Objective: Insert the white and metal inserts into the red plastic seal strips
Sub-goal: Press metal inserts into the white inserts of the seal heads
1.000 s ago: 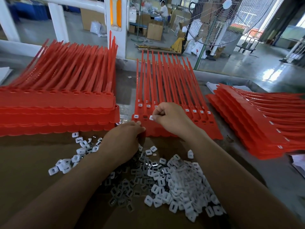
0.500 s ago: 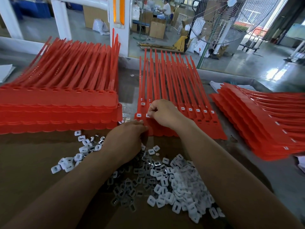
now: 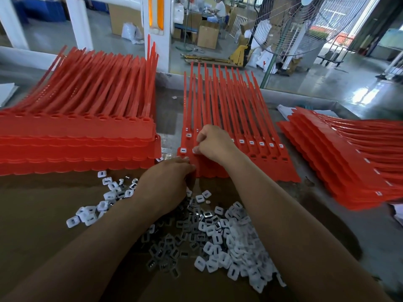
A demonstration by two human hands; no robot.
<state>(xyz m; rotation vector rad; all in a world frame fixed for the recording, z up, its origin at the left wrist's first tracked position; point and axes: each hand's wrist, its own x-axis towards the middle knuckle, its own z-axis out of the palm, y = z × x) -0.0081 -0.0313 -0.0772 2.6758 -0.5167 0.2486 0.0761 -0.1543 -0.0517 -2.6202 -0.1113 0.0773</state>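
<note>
**Checker:** Item one, your hands?

**Recorder:** Your right hand (image 3: pixel 214 142) has its fingers curled. Thumb and forefinger pinch one small white slotted plastic insert (image 3: pixel 194 150) at the second socket from the left, in the front row of the middle set. Your left hand (image 3: pixel 165 182) is knuckles up with its fingers curled down, the tips against the near edge of that set. I cannot tell whether it holds anything.

**Checker:** Item two, the strips?

**Recorder:** There are three lots of long red plastic seal strips on the table (image 3: pixel 327 225).
- Middle set (image 3: pixel 229 118): tails point away from you, and white inserts sit in the sockets to the right of your right hand and in the leftmost socket.
- Left stack (image 3: pixel 76 131): tall, with open round holes along its top.
- Right stack (image 3: pixel 349 162): fanned, tails pointing right, with white inserts showing along it.

**Checker:** Item three, loose stock?

**Recorder:** A heap of white plastic and grey metal inserts (image 3: pixel 218 236) lies on the brown cardboard sheet (image 3: pixel 32 214), between your forearms. A smaller scatter of inserts (image 3: pixel 104 199) lies left of your left wrist.
</note>
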